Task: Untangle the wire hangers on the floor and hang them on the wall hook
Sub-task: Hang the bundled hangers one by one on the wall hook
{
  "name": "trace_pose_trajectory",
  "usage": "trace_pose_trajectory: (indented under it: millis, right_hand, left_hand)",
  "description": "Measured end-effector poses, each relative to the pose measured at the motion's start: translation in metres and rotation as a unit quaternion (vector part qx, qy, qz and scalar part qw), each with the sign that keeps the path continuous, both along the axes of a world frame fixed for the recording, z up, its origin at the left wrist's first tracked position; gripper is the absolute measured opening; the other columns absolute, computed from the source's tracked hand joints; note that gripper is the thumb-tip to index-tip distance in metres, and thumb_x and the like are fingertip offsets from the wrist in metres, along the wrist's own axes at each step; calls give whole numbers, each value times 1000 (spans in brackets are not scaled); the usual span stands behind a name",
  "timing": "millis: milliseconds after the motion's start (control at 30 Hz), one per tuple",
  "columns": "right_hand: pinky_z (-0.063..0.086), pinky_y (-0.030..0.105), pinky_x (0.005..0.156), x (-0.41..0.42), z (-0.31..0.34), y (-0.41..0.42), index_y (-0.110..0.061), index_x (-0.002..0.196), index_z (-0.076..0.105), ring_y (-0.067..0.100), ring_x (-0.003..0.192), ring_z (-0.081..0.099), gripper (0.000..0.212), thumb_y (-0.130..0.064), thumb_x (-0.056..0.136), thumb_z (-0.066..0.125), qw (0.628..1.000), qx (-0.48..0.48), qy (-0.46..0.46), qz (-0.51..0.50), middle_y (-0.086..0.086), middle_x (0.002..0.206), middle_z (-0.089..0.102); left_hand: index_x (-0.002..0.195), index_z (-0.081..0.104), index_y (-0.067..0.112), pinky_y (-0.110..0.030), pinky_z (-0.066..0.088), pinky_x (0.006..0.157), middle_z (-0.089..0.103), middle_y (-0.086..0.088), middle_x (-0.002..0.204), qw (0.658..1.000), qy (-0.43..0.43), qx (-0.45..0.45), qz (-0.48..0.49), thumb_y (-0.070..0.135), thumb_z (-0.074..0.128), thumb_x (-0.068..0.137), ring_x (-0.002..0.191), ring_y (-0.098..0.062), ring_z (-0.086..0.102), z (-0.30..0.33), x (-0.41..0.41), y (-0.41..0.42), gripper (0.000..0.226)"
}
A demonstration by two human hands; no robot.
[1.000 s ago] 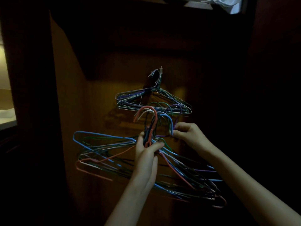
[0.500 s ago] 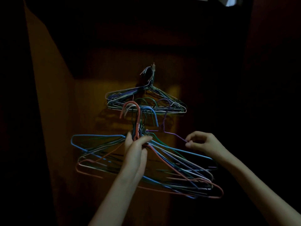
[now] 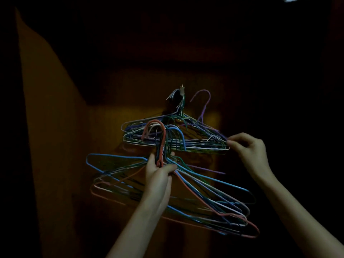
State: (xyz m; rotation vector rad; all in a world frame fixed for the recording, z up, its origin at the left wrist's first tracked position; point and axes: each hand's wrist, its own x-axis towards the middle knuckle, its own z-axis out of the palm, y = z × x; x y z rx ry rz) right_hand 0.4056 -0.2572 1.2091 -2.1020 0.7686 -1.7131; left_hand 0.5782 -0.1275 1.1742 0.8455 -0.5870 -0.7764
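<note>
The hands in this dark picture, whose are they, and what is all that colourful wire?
A small camera sits on a person's head and looks forward, so you see that person's own two hands, as if you were them. The colourful wires are wire coat hangers. The left hand grips a bundle of hangers by their necks. The right hand pinches one purple hanger by its shoulder and holds it up beside the wall hook; its curved top is not on the hook yet. A bunch of hung hangers is already on that hook. Behind is a brown wooden wall, mostly in shadow.
</note>
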Motion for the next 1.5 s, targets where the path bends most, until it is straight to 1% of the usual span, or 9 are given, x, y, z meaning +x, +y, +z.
trace_pose_trajectory:
  millis: [167, 333, 433, 667, 833, 1000, 1200, 1300, 1500]
  right_hand:
    - [45, 23, 74, 29, 34, -26, -12, 83, 70, 11, 80, 60, 3, -11, 83, 67, 999, -48, -9, -12, 1, 82, 65]
    - [45, 22, 70, 56, 45, -57, -21, 80, 66, 9, 79, 58, 8, -14, 85, 66, 999, -36, 2, -15, -5, 80, 63]
    - [52, 36, 77, 72, 45, -80, -25, 80, 66, 13, 84, 62, 8, -18, 84, 67, 999, -24, 19, -25, -5, 84, 65]
    - [53, 47, 79, 96, 49, -108, -28, 79, 64, 16, 87, 62, 10, -20, 85, 65, 998, 27, 50, -26, -3, 91, 66]
    - [51, 43, 75, 94, 39, -106, -19, 79, 64, 27, 80, 63, 9, -14, 86, 64, 996, 47, 78, -18, 1, 79, 64]
    - [43, 24, 70, 94, 40, -101, -19, 83, 64, 11, 80, 58, 9, -11, 86, 63, 992, 11, 119, -31, 0, 88, 64]
    - [53, 34, 74, 94, 36, -94, -20, 91, 67, 12, 81, 61, 5, -20, 87, 63, 990, 16, 120, -67, -3, 88, 66]
    - [52, 34, 76, 91, 35, -89, -24, 96, 67, 7, 82, 57, 10, -27, 88, 61, 986, 13, 135, -100, -11, 87, 62]
    - [52, 37, 82, 84, 44, -78, -17, 112, 65, 12, 96, 56, 30, -24, 83, 68, 990, 17, 123, -72, 1, 111, 63]
  left_hand:
    - [146, 29, 21, -37, 27, 110, 58, 1, 120, 999, -37, -25, 31, -19, 47, 84, 118, -19, 50, 16, 6, -12, 76]
    - [146, 30, 20, -37, 27, 109, 53, -1, 130, 997, -40, -38, 55, -20, 46, 84, 123, -19, 47, 25, 14, -23, 75]
    - [145, 31, 18, -30, 33, 99, 59, 6, 107, 995, -48, -56, 62, -21, 45, 85, 97, -10, 56, 29, 15, -27, 74]
    - [148, 27, 19, -35, 36, 107, 50, -6, 137, 995, -33, -64, 71, -20, 46, 85, 122, -22, 51, 28, 32, -37, 77]
    - [148, 28, 20, -39, 30, 111, 49, -2, 134, 995, -38, -55, 78, -20, 45, 85, 126, -23, 45, 31, 35, -36, 76]
    - [146, 31, 18, -42, 30, 112, 55, -4, 128, 996, -37, -55, 63, -23, 43, 84, 122, -22, 50, 33, 37, -35, 76]
    - [147, 28, 21, -40, 25, 112, 48, 3, 130, 996, -38, -48, 67, -20, 45, 85, 130, -22, 41, 37, 35, -29, 76]
    - [148, 26, 21, -40, 26, 113, 44, -3, 142, 996, -42, -52, 61, -20, 45, 85, 132, -24, 40, 36, 35, -26, 78]
    - [147, 30, 21, -38, 30, 111, 49, -2, 137, 995, -50, -57, 57, -21, 43, 84, 128, -21, 45, 34, 33, -21, 76]
